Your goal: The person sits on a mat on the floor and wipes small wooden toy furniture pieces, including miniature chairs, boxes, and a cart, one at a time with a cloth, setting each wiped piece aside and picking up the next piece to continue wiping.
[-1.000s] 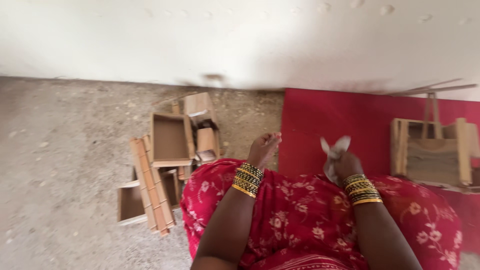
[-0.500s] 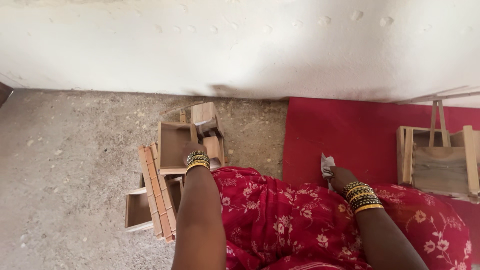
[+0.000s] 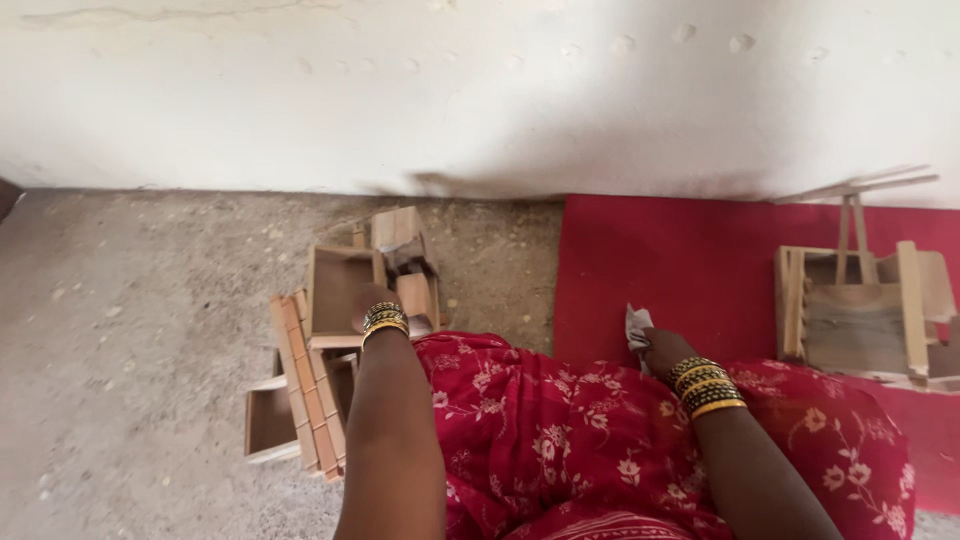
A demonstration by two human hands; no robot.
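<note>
The left hand (image 3: pixel 368 308) has dropped from the lap into the open wooden box (image 3: pixel 340 300) on the floor; its grip is hidden. The right hand (image 3: pixel 662 352) keeps clutching a rag (image 3: pixel 636 328) at the red mat's (image 3: pixel 680 260) near edge.

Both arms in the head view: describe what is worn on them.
Both forearms are bare, with no sleeves. The left wrist carries a stack of bangles, dark ones banded with gold. The right wrist carries a taller stack, dark and gold, ending in a plain yellow-gold bangle.

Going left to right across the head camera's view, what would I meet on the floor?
Bare concrete floor → pile of wooden boxes → left hand → right hand holding a white cloth → red mat → wooden frame.
</note>
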